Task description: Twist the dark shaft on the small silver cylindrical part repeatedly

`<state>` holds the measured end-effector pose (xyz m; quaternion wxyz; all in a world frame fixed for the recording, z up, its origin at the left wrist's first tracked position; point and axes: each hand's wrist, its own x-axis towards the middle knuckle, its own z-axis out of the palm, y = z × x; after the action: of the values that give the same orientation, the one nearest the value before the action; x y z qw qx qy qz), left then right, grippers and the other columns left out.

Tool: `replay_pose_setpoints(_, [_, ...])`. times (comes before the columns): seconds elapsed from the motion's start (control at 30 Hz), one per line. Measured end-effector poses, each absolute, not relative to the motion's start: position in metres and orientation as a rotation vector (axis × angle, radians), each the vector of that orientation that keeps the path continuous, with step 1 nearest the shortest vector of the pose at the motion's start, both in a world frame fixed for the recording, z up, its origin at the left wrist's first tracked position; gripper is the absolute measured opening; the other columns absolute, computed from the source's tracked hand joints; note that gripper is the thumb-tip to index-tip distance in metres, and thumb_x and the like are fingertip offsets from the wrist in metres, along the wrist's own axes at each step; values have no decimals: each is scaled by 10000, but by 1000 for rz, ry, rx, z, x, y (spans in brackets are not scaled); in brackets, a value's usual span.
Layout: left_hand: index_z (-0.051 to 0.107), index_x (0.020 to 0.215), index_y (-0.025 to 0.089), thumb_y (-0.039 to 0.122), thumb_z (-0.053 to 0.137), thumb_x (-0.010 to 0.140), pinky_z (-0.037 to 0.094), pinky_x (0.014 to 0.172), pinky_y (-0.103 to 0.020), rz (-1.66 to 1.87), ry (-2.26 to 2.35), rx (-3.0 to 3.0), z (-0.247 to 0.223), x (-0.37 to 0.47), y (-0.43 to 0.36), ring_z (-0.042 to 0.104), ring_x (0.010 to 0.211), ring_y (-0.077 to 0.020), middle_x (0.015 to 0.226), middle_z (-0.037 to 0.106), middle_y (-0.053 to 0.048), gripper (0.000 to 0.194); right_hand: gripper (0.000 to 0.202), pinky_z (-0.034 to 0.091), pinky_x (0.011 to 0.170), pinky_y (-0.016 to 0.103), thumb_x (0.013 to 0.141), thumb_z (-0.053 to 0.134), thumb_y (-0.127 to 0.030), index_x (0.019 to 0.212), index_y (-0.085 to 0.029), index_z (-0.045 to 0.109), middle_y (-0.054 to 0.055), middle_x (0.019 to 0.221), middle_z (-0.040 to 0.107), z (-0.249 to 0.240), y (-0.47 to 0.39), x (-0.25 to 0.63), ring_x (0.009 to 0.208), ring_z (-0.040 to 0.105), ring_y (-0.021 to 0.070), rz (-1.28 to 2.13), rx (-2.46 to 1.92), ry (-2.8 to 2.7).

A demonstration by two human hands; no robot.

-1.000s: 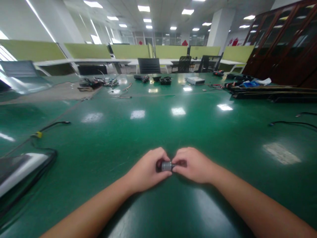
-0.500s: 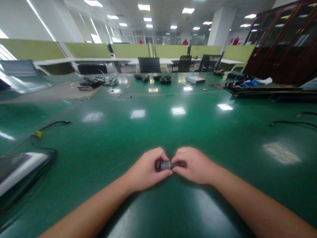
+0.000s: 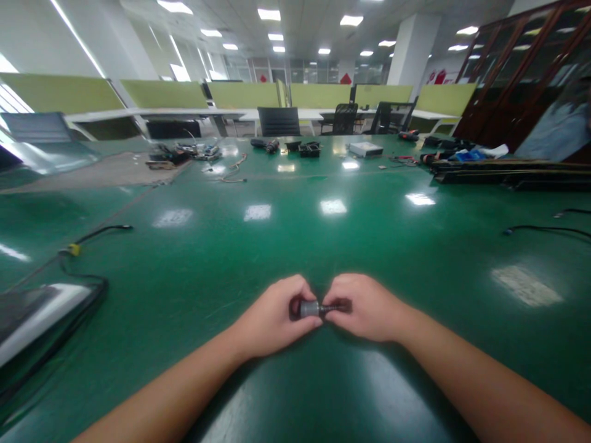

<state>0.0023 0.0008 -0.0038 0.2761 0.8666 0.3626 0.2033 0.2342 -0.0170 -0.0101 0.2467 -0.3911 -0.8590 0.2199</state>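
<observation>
My left hand (image 3: 279,320) is closed round a small grey metal cylinder (image 3: 309,308), its thumb below and its fingers curled over the top. From the cylinder's right end a thin dark shaft-like piece (image 3: 333,307) runs into my right hand (image 3: 362,307), which pinches it between thumb and bent fingers. The cylinder lies roughly level, just above or on the green table (image 3: 295,246); I cannot tell which. Fingers hide both far ends, and whether the two pieces are joined is too small to make out.
At the left edge lies a grey-white device (image 3: 46,314) beside a black cable (image 3: 99,283). Black cables (image 3: 545,229) reach in from the right. Farther back stand a white box (image 3: 365,149), tools (image 3: 265,145) and dark bars (image 3: 503,172). A person in light blue (image 3: 554,123) is at the far right.
My right hand has shifted very slightly right, so the gap between the hands is a little wider. My left hand is nearly still. A person in light blue has appeared at the far right.
</observation>
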Motion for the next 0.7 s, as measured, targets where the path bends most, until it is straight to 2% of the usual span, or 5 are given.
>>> replay_pose_setpoints(0.5, [603,903,191,278,729,830,408,676,-274,536,962,2332,-3,2,1,553,760,-167,851,603,-5,170,69,404,684,258,815,722,-185,880,-194,743,12,801,675,-6,-18,237,751,583,148,617,-1126,-2365])
replay_pose_setpoints(0.7, [592,913,190,317,728,844,416,679,-274,525,976,2326,-5,1,1,555,765,-169,858,602,-9,199,70,400,688,259,803,724,-180,870,-193,739,10,799,672,-7,-18,239,751,578,147,596,-1137,-2365])
